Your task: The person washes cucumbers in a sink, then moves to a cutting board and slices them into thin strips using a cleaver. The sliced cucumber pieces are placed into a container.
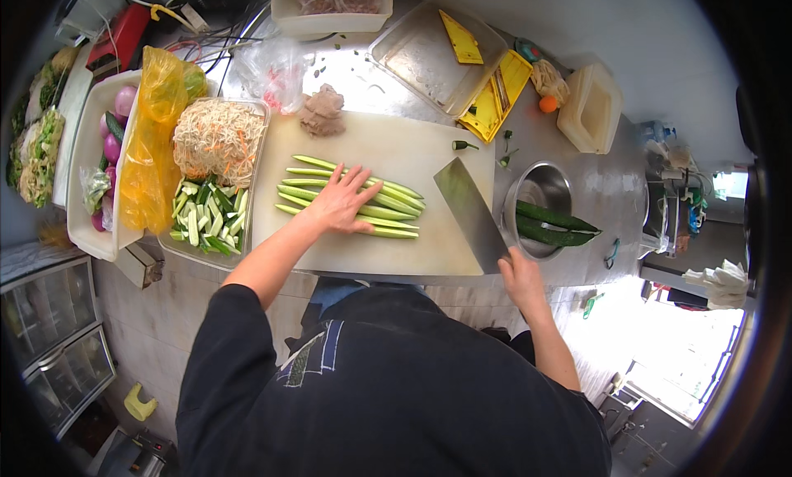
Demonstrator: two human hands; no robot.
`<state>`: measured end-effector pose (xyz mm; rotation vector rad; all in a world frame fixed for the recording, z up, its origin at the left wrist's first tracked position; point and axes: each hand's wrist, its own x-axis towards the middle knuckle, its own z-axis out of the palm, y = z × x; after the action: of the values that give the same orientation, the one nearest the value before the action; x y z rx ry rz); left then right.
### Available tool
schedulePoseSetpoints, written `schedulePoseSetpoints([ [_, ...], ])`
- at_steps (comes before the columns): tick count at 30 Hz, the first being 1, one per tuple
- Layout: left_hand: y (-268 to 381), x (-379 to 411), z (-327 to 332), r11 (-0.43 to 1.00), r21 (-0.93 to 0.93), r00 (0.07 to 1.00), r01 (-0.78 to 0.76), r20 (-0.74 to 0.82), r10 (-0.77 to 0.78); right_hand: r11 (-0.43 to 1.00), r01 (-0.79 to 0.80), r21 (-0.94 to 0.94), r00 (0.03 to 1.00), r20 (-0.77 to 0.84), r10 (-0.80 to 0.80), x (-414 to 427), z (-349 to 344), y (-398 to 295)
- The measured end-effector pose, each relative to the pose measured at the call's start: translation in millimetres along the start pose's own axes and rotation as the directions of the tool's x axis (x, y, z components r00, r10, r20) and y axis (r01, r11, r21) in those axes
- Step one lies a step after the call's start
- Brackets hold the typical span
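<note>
Long cucumber strips [388, 219] lie side by side across the white cutting board [371, 257]. My left hand [345, 202] rests over their middle, palm down with fingers spread. By its handle, my right hand [521, 278] grips a wide cleaver [467, 211] at the board's right side. The blade slants up and left, apart from the strips. A cut cucumber end [464, 145] lies near the board's upper right. Brownish, folded food [323, 110] sits at its top left edge. Left of the board, a clear tray [247, 245] holds shredded vegetables [216, 139] and short cucumber sticks [209, 216].
Two whole cucumbers [550, 224] lean in a steel bowl [544, 172] on the right. Behind the board are a shallow clear tray [408, 50] and a yellow slicer [498, 96]. A yellow bag [145, 180] lies over a white bin [83, 167] of onions at left.
</note>
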<state>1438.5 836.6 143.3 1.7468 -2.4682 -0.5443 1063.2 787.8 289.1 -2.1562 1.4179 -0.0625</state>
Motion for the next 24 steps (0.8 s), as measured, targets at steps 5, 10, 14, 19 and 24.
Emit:
schedulePoseSetpoints([
  [5,8.0,-30.8,20.9,0.993,0.116,0.997,-0.019,-0.068,0.027,0.959,-0.196,0.204,0.980,0.027,0.195,-16.0,29.5,7.6],
  [10,32.1,0.1,33.4,0.951,0.125,0.928,0.284,-0.285,-0.240,0.958,-0.179,0.222,0.973,-0.103,0.206,-9.1,57.7,9.3],
  [14,40.8,17.0,34.0,0.912,0.037,0.878,0.409,-0.289,-0.382,0.977,-0.210,0.046,0.968,-0.130,0.215,21.1,73.3,3.1],
  [19,15.5,-38.0,34.8,0.803,-0.353,0.630,0.480,-0.499,-0.595,0.993,-0.101,-0.058,0.973,-0.213,0.086,44.5,99.5,-2.7],
  [24,-0.6,-95.3,65.9,0.592,-0.749,0.351,0.297,-0.491,-0.797,0.991,-0.122,-0.061,0.977,-0.184,0.109,49.3,112.9,-13.7],
])
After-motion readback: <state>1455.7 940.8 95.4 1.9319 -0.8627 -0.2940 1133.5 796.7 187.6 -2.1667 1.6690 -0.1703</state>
